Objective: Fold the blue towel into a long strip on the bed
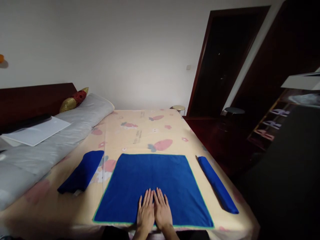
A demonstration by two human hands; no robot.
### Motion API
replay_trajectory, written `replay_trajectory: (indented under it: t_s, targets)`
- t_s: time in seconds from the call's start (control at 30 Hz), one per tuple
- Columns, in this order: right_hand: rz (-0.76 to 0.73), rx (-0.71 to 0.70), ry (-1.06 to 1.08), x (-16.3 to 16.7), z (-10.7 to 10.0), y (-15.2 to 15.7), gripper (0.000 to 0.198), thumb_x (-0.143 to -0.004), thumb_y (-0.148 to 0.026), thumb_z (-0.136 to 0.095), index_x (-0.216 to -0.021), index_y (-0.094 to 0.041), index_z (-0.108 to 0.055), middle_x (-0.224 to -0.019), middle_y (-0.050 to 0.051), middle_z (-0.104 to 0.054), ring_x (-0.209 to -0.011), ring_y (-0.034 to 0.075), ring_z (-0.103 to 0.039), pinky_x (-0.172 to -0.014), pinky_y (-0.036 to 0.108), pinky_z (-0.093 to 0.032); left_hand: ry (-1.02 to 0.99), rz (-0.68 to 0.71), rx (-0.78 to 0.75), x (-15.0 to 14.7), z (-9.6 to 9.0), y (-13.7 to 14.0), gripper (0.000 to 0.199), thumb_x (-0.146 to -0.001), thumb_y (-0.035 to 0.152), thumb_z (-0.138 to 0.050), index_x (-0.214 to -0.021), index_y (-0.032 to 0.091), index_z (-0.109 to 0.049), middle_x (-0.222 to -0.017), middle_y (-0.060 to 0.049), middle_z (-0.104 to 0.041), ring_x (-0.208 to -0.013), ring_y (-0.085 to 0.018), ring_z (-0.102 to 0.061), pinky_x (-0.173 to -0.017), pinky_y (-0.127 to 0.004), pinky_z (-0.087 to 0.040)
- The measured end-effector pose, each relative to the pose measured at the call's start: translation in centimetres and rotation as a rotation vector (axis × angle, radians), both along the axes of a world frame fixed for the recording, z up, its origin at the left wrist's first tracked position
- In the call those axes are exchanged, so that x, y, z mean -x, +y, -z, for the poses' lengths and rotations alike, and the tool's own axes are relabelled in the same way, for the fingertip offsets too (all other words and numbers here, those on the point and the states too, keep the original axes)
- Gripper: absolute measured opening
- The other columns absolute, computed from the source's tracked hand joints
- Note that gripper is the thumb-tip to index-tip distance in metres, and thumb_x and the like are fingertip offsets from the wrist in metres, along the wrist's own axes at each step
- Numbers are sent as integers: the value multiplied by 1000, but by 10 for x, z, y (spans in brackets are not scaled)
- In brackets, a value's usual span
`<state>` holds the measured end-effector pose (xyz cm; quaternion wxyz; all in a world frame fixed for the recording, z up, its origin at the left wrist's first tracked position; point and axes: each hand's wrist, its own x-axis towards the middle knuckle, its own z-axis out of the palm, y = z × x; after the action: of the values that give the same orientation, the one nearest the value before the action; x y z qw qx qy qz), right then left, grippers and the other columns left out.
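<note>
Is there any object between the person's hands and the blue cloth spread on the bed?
Nothing visible: the left hand and right hand lie flat on the blue cloth, at its near edge.

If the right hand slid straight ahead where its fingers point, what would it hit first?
The right hand would cross the blue cloth and patterned sheet unobstructed; the wall seems first, though depth is unclear.

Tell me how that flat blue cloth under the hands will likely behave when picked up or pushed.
The green-edged blue cloth looks thin and lies flat on the bed, so it is probably floppy and would droop if lifted. It seems light for its size. Pushed by the left hand or right hand, it may well wrinkle.
</note>
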<state>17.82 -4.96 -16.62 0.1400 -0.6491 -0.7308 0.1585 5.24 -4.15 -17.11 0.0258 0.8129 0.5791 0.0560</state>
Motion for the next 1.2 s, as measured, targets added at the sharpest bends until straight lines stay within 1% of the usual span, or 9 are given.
replay_trajectory:
  t_s: [0.27,0.37,0.5,0.63,0.77,0.83,0.93,1.07,1.2]
  targets:
    - [-1,2,7,4,-5,4,54,-95,-39,-27,-147,-32,-14,-158,-1,-11,-147,19,-11,-121,48,-16,-73,8,86,-3,-14,2,51,-95,31,-20,-145,30,-9,-157,1,-20,-146,-19,-22,-119,-50,-27]
    - [30,7,-15,-11,-13,1,54,-95,-49,-23,-146,-34,-19,-158,-1,-16,-146,19,-15,-120,49,-19,-87,-16,92,12,-23,6,52,-95,39,-23,-146,33,-14,-158,0,-22,-146,-21,-24,-118,-52,-27]
    - [219,-8,-120,-78,-13,-18,63,-91,-60,-26,-146,-29,-25,-157,3,-21,-146,21,-20,-119,49,-21,19,-272,130,78,-32,1,56,-94,47,-23,-147,30,-16,-159,1,-17,-147,-21,-19,-119,-52,-20]
    - [424,-49,-240,-160,9,-49,65,-90,-55,-30,-146,-23,-27,-157,6,-23,-145,22,-21,-119,49,-22,175,-561,93,153,-32,-14,60,-94,48,-21,-148,27,-10,-161,0,-11,-148,-18,-15,-120,-48,-17]
    - [466,-30,-270,-191,22,-65,65,-90,-54,-24,-147,-21,-25,-157,5,-24,-146,22,-18,-119,49,-22,209,-667,98,168,-34,-19,58,-94,44,-18,-149,25,-13,-161,-2,-15,-147,-18,-19,-118,-46,-22]
    - [501,-25,-295,-184,17,-64,66,-91,-55,-25,-147,-19,-26,-157,7,-26,-146,24,-19,-119,51,-21,205,-682,72,158,-39,-16,57,-94,42,-18,-149,23,-19,-160,-5,-20,-147,-19,-22,-116,-48,-25]
    - [499,-94,-319,-158,4,-53,66,-91,-55,-27,-146,-19,-27,-157,9,-24,-146,25,-19,-119,52,-20,163,-564,-15,136,-46,-10,56,-95,39,-21,-147,22,-26,-158,-6,-26,-146,-20,-25,-116,-48,-25]
    - [331,-143,-206,-106,-16,-32,62,-94,-53,-23,-146,-20,-29,-157,7,-25,-146,23,-21,-118,50,-23,30,-319,-67,103,-48,-1,53,-95,37,-23,-147,23,-28,-155,-4,-34,-144,-20,-29,-118,-47,-25]
    - [114,-97,-75,-48,-28,-15,58,-96,-49,-19,-147,-22,-25,-157,6,-24,-146,20,-20,-118,48,-24,-42,-105,-46,60,-43,4,53,-96,33,-22,-148,26,-18,-157,-1,-30,-145,-18,-28,-118,-47,-26]
